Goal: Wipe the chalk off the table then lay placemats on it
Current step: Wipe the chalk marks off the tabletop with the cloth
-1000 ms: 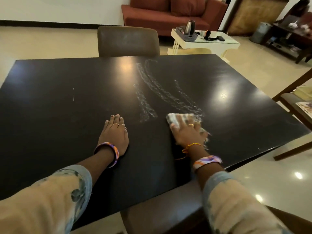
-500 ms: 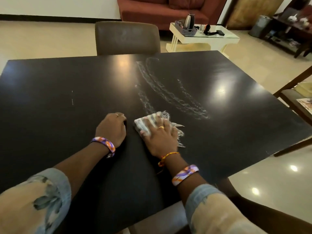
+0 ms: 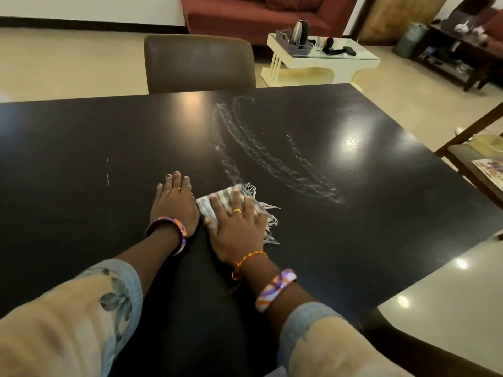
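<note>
A: Describe the surface and its surroundings.

B: A dark glossy table (image 3: 81, 137) stands on a pale tiled floor. A brown chair (image 3: 200, 62) is pushed in at the far edge. Beyond it stand a red sofa (image 3: 258, 12) and a white side table (image 3: 321, 63) carrying a kettle (image 3: 299, 29).

A: What is hidden or cut off?

B: The near table edge is covered by both patterned sleeves. The left table end runs out of frame. At the right frame edge, a wooden chair (image 3: 473, 159) is partly cropped; the printed item on its seat cannot be identified. The part of the cloth beneath the palm is hidden.

A: Edges and open room?

B: The chalk marks (image 3: 272, 156) run from mid-table toward the right, well clear of every edge. Bare tabletop lies to the left and right of the hands.

A: State of the hands?

B: The right hand (image 3: 239, 227) presses flat, fingers extended, on a striped fringed cloth (image 3: 261, 210) lying at the near end of the left chalk streak. The left hand (image 3: 174, 202) lies flat on the table, fingers straight, holding nothing, just beside the cloth.

A: Difference from the earlier frame?

B: Half a second ago the left hand was curled into a fist; it is now flattened. The cloth remains near the same position.
</note>
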